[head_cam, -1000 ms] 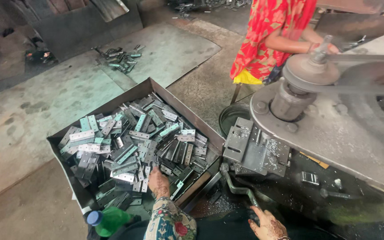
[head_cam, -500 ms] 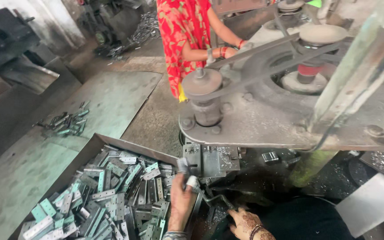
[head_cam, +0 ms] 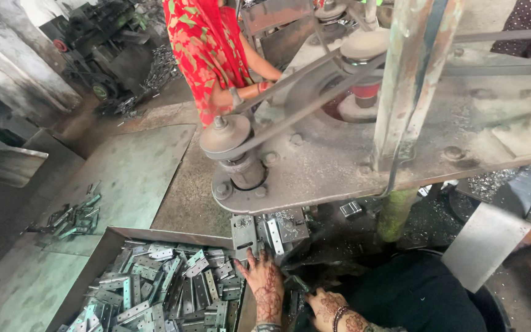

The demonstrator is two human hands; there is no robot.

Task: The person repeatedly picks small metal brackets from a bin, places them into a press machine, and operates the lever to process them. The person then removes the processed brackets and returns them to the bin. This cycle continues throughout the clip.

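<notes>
Two hands are working right under the press: your left hand is lying spread, fingers wide, touching the hinge plate on the fixture; your right hand is curling around something dark I cannot identify. Fingers risk getting pinched there.

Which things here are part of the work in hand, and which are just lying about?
In hand:
left hand at the metal fixture
right hand beside it
tray of hinge plates

Lying about:
loose metal pieces on the floor
another person at the machine
</notes>
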